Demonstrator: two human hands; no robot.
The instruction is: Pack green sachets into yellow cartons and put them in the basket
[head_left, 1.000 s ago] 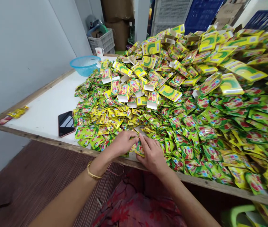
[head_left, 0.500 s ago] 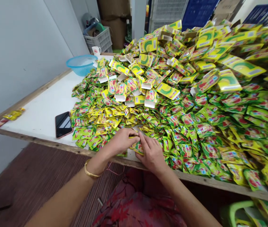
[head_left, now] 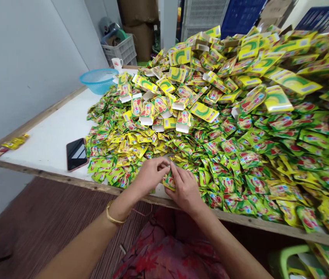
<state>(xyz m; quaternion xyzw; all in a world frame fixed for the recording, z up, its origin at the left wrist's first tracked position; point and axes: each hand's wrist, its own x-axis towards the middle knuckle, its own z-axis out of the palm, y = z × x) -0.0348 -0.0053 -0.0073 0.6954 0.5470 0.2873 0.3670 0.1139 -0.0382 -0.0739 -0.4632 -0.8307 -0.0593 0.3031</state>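
Near the front edge of the table, my right hand [head_left: 185, 190] is closed round a small yellow-green box [head_left: 169, 181] with red print, mostly covered by the fingers. My left hand [head_left: 152, 173] touches the top of the same box, its thumb and fingers pinched together; anything between them is too small to make out. Green and yellow sachets [head_left: 251, 159] lie all about both hands. Behind them is a heap of yellow printed boxes [head_left: 205, 111], several with open white flaps.
A phone [head_left: 76, 154] lies left of the sachets. Farther back are a blue basket [head_left: 99, 79] and a white cup [head_left: 117, 63]. Yellow packets [head_left: 16, 142] lie at the far left corner. A wooden rim [head_left: 95, 185] edges the table; a green-handled container [head_left: 290, 254] stands below right.
The fingers of my left hand have curled and shifted slightly at the top of the box. My right hand keeps its hold. The whole view has moved a little.
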